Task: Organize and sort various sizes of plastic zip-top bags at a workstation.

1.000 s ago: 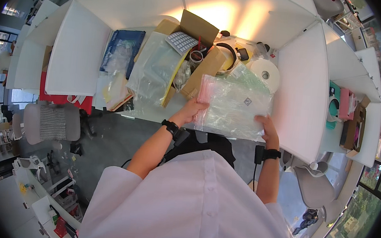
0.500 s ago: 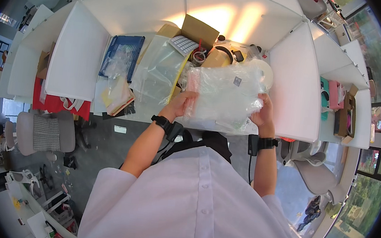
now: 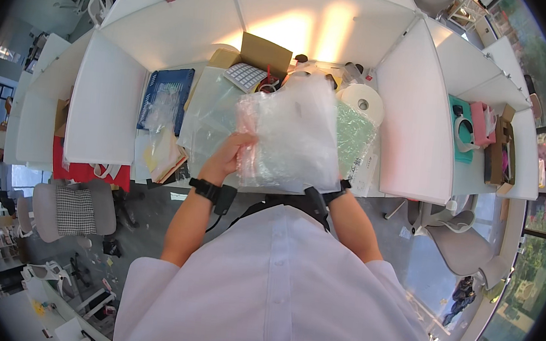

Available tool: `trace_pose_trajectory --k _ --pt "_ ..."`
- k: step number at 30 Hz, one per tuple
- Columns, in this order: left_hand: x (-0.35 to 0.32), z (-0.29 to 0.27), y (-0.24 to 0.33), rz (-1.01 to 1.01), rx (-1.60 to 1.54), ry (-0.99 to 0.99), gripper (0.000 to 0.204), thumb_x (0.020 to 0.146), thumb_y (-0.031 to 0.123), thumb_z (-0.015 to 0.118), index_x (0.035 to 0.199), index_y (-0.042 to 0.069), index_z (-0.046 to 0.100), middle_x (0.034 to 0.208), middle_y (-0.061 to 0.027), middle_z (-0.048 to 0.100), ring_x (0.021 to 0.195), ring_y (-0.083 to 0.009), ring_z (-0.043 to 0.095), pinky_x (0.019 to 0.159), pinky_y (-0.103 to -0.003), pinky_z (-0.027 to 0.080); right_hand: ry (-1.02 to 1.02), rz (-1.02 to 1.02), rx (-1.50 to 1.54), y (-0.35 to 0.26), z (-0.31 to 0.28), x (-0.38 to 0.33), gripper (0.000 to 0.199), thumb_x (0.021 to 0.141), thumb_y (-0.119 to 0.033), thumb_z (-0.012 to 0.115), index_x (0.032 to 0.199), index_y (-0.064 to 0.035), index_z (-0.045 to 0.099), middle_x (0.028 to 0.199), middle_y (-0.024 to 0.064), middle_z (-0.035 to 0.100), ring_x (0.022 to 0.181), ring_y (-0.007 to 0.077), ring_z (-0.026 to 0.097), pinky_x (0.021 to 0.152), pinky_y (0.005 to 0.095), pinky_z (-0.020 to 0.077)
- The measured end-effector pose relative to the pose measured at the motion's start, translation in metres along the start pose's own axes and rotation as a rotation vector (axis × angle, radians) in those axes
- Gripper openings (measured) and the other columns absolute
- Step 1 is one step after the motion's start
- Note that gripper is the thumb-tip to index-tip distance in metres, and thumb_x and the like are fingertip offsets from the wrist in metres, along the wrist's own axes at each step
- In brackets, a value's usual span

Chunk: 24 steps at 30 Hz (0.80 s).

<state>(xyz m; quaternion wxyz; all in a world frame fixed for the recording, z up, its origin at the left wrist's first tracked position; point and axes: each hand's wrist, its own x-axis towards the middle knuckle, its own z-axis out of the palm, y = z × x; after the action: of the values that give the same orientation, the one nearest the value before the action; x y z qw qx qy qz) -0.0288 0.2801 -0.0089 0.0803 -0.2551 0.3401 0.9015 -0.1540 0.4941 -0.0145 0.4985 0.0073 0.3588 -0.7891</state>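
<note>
A crinkled sheet of clear bubble wrap, with a pinkish left edge, is held up over the front of the desk. My left hand is closed on that pinkish edge, thumb on top. My right hand is hidden behind the lower right of the wrap; only the forearm and its black wrist strap show, so its fingers cannot be seen. Just right of the wrap lies a greenish bubble-wrap piece, and behind that a white roll with a hole in its middle.
An open cardboard box stands at the back beside a white keypad-like panel. Clear plastic bags and a blue flat pack lie to the left. White partitions enclose the desk. Grey chairs stand on both sides.
The bubble wrap's right side has come leftward and looks narrower, uncovering the roll and the greenish piece. My right hand has gone from its right edge to behind it. My left hand keeps its grip.
</note>
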Motion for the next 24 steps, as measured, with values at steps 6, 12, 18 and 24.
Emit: trace_pose_trajectory --k 6,12,18,24 --pt "-0.018 -0.050 0.006 -0.113 0.085 0.197 0.028 0.086 0.008 0.063 0.112 -0.003 0.060 0.094 -0.0083 0.067 0.082 -0.0174 0.068 0.075 -0.032 0.058 -0.013 0.085 0.191 0.053 -0.030 0.015 0.068 0.100 -0.053 0.043 0.143 -0.0014 0.040 0.130 0.0136 0.058 0.111 0.0224 0.062 0.089 0.0360 0.0544" --pt "-0.038 -0.038 0.030 -0.079 0.174 0.351 0.020 0.087 0.007 0.062 0.105 -0.002 0.061 0.090 -0.0084 0.068 0.077 -0.0182 0.069 0.069 -0.031 0.059 -0.026 0.128 0.239 0.060 -0.035 0.033 0.067 0.099 -0.052 0.045 0.143 -0.0016 0.041 0.129 0.0133 0.059 0.110 0.0223 0.062 0.089 0.0360 0.0545" --pt "-0.051 -0.031 0.045 0.013 0.160 0.398 0.025 0.086 0.009 0.061 0.108 -0.002 0.060 0.091 -0.0083 0.067 0.078 -0.0191 0.068 0.071 -0.033 0.058 -0.024 0.165 0.229 0.070 -0.031 0.051 0.066 0.099 -0.051 0.046 0.142 -0.0019 0.042 0.128 0.0130 0.059 0.109 0.0223 0.063 0.089 0.0360 0.0546" --pt "-0.058 -0.125 0.012 -0.025 -0.035 0.265 0.033 0.086 0.013 0.060 0.115 -0.002 0.059 0.102 -0.0118 0.068 0.092 -0.0229 0.068 0.085 -0.038 0.056 0.011 0.175 0.219 0.084 -0.015 0.065 0.064 0.099 -0.050 0.047 0.141 -0.0021 0.043 0.127 0.0126 0.060 0.108 0.0222 0.063 0.089 0.0360 0.0547"
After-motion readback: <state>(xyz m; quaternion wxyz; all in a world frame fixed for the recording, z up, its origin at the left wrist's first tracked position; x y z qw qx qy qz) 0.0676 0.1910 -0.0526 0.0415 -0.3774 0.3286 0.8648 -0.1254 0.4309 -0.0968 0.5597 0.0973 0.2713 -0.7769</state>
